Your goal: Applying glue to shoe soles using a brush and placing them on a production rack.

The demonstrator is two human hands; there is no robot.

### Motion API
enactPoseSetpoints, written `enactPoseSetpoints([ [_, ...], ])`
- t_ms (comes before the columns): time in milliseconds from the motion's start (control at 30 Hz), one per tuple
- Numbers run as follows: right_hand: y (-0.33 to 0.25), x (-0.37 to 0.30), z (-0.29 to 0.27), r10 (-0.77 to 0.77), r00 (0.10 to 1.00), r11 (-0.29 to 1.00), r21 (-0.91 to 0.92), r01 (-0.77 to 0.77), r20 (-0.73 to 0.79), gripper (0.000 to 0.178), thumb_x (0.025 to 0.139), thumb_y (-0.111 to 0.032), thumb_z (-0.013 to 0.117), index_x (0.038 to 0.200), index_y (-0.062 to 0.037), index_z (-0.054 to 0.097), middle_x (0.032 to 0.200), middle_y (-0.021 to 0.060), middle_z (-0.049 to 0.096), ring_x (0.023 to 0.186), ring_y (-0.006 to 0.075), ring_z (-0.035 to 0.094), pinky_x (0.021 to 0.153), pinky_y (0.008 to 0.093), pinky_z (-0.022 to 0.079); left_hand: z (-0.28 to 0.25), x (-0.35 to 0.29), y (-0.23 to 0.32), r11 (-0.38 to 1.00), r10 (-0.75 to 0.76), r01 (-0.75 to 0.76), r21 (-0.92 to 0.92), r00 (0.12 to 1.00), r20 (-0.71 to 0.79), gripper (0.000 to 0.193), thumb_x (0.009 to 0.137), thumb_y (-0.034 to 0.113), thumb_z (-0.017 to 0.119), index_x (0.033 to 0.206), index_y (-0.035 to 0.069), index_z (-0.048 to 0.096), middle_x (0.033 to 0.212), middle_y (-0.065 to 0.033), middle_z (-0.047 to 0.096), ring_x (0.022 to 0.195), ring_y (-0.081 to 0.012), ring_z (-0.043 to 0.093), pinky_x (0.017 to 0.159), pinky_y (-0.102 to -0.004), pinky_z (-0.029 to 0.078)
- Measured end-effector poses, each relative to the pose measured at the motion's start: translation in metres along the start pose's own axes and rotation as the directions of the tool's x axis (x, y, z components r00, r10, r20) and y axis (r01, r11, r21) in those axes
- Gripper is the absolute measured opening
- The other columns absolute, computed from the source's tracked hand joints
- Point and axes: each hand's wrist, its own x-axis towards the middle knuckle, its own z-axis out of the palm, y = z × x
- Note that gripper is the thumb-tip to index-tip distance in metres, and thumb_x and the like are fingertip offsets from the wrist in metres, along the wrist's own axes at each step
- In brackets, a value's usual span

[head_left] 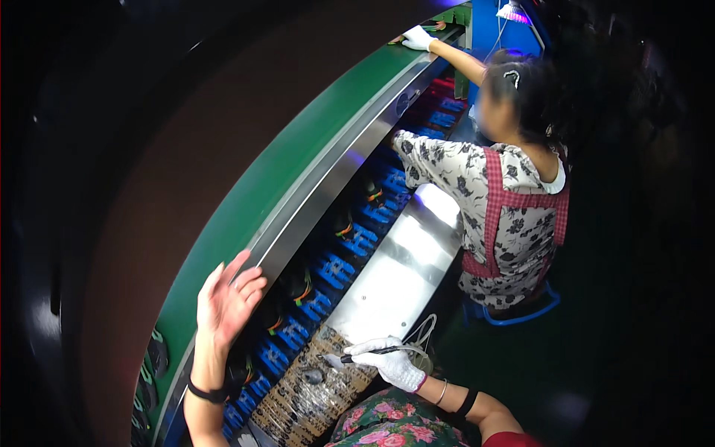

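My left hand [229,299], bare, is raised beside the metal rail [287,242] of a green conveyor belt [261,194]. Its fingers are spread and it holds nothing. A black band circles that wrist. In a white glove, my right hand [391,363] grips a thin black pen-like tool [370,353] with a pale tip, over a work surface [298,402] covered in brown, wrapped material. A dark lump [313,375] lies on that surface near the tip. A pale thin cord [430,328] loops behind the gloved hand; whether it joins the tool, I cannot tell.
Several dark shoe parts [157,352] lie on the belt at lower left. Blue slotted holders [335,272] with coloured wires run beneath the rail. A shiny metal plate [395,261] adjoins the brown surface. Another person [514,186] sits ahead, a gloved hand [419,39] at the belt.
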Motion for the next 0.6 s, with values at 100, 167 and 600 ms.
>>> enactPoseSetpoints([
  [100,-0.023,0.011,-0.016,0.032,0.995,0.999,0.029,-0.030,-0.099,0.018,0.087,0.008,0.072,0.104,0.0067,0.077,0.112,0.0177,0.077,0.102,0.0233,0.074,0.095,0.0327,0.059,0.064,0.096,0.016,0.954,-0.065,0.044,0.295,0.996,0.064,0.059,0.106,0.036,0.052,0.152,0.002,0.043,0.116,-0.0195,0.070,0.104,-0.0312,0.071,0.087,-0.0373,0.059],
  [167,-0.040,0.019,-0.018,0.013,0.997,1.000,0.015,-0.012,-0.080,0.019,0.088,0.007,0.072,0.106,0.0072,0.077,0.112,0.0171,0.077,0.101,0.0212,0.074,0.092,0.0308,0.060,0.100,0.153,0.038,0.824,0.052,-0.076,0.561,0.997,0.059,0.050,0.104,0.031,0.060,0.143,0.001,0.054,0.112,-0.0169,0.072,0.100,-0.0240,0.072,0.084,-0.0335,0.059],
  [600,-0.133,0.122,-0.084,0.116,0.991,0.983,-0.136,-0.125,-0.071,0.019,0.085,-0.004,0.078,0.104,0.0002,0.076,0.108,0.0115,0.075,0.100,0.0208,0.071,0.093,0.0330,0.056,0.236,0.597,0.056,-0.332,0.218,-0.409,0.850,0.843,0.491,0.081,0.093,0.039,0.073,0.158,0.005,0.039,0.155,-0.0197,0.046,0.119,-0.0278,0.064,0.104,-0.0395,0.050],
])
